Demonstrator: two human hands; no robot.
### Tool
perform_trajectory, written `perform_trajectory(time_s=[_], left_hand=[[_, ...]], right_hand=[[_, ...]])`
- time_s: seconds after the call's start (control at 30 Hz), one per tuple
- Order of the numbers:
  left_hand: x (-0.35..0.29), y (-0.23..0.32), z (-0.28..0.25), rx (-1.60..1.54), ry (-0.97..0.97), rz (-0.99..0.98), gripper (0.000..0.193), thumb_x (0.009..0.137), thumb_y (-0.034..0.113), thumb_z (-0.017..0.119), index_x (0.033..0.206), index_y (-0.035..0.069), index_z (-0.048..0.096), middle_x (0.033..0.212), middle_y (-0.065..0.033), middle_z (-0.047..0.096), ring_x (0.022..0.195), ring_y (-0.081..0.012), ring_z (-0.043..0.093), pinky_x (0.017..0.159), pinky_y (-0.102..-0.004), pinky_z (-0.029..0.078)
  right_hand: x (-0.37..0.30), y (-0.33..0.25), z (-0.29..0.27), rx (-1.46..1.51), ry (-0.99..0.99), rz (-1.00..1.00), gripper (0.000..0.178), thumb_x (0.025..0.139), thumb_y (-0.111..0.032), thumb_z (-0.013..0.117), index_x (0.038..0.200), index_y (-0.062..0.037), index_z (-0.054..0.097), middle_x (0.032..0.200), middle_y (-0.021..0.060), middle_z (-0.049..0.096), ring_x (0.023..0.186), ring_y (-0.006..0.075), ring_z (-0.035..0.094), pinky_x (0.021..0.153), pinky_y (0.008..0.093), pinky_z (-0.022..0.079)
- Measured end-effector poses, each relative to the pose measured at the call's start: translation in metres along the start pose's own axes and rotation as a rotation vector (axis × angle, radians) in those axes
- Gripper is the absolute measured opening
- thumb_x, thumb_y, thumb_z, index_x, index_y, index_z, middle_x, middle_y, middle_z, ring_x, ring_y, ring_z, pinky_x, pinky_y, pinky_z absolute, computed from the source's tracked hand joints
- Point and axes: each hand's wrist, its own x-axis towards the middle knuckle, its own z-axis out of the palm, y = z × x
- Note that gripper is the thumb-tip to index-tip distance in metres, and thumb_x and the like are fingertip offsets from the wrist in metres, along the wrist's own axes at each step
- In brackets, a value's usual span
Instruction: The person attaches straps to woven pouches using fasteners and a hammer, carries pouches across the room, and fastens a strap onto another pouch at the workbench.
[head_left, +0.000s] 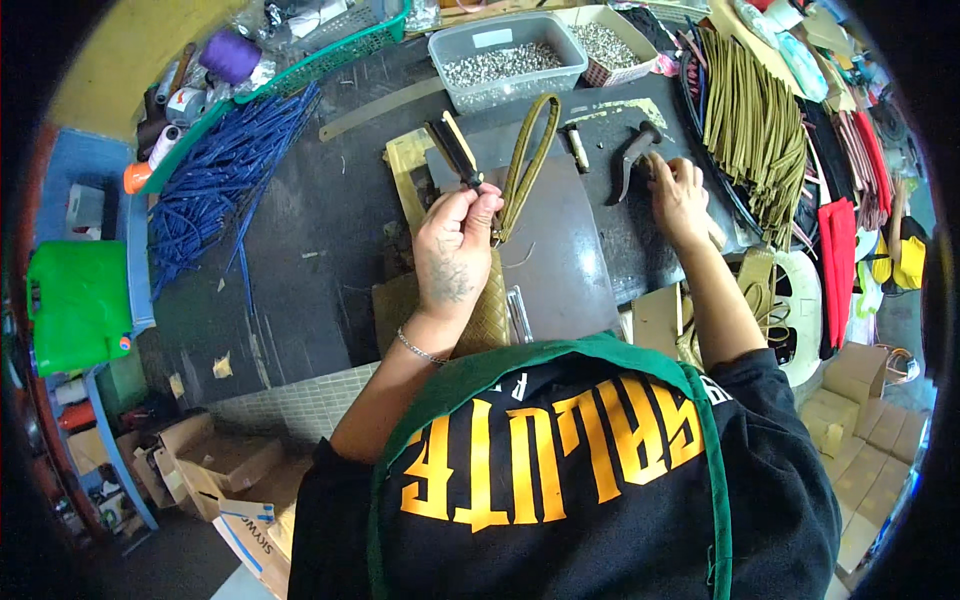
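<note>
My left hand (pixel 455 235) is closed, with thumb and fingertips pinching the lower end of a narrow black-and-cream piece (pixel 455 150); its exact kind does not show. Close beside it, an olive wrist strap (pixel 520 185) stands up in a long loop, its lower end running in by my palm. Under my left wrist lies an olive woven pouch (pixel 482 322), partly covered by the arm. Over to the right, my right hand (pixel 682 205) is wrapped round the handle of a hammer with a dark curved head (pixel 632 165), which rests on the black table.
A grey board (pixel 560 255) lies before me, with a short metal punch-like tool (pixel 577 148) above it. Tubs of small metal parts (pixel 510 72) stand at the back. Blue strips (pixel 215 185) are heaped left, olive strips (pixel 752 130) right. A metal ruler (pixel 380 108) lies back left.
</note>
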Motion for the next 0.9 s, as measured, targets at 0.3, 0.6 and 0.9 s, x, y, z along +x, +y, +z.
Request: perform_trajectory(time_s=[0.3, 0.6, 0.9], left_hand=[[-0.004, 0.003, 0.002, 0.050, 0.016, 0.059, 0.016, 0.084, 0.013, 0.056, 0.084, -0.002, 0.061, 0.076, -0.0082, 0.061, 0.072, -0.0139, 0.060, 0.065, -0.0245, 0.047], [-0.006, -0.002, 0.001, 0.242, 0.048, 0.257, 0.007, 0.077, 0.009, 0.062, 0.078, 0.002, 0.062, 0.076, -0.0077, 0.063, 0.065, -0.0183, 0.058, 0.059, -0.0268, 0.046], [-0.007, -0.007, 0.000, 0.259, 0.078, 0.275, 0.005, 0.074, 0.007, 0.064, 0.075, 0.002, 0.061, 0.075, -0.0068, 0.064, 0.067, -0.0208, 0.060, 0.060, -0.0284, 0.047]], right_hand=[[0.010, 0.020, -0.014, 0.369, 0.120, -0.158, 0.041, 0.084, -0.024, 0.052, 0.120, -0.0077, 0.042, 0.091, 0.0204, 0.056, 0.083, 0.0356, 0.054, 0.076, 0.0419, 0.044], [0.076, -0.016, -0.305, 1.096, 0.333, -0.328, 0.024, 0.086, -0.026, 0.050, 0.090, -0.0035, 0.054, 0.068, 0.0029, 0.053, 0.056, 0.0116, 0.051, 0.050, 0.0231, 0.040], [0.069, -0.107, -0.251, 0.420, 0.049, -0.846, 0.036, 0.082, -0.023, 0.060, 0.104, 0.0018, 0.050, 0.077, 0.0043, 0.059, 0.065, 0.0159, 0.055, 0.059, 0.0287, 0.045]])
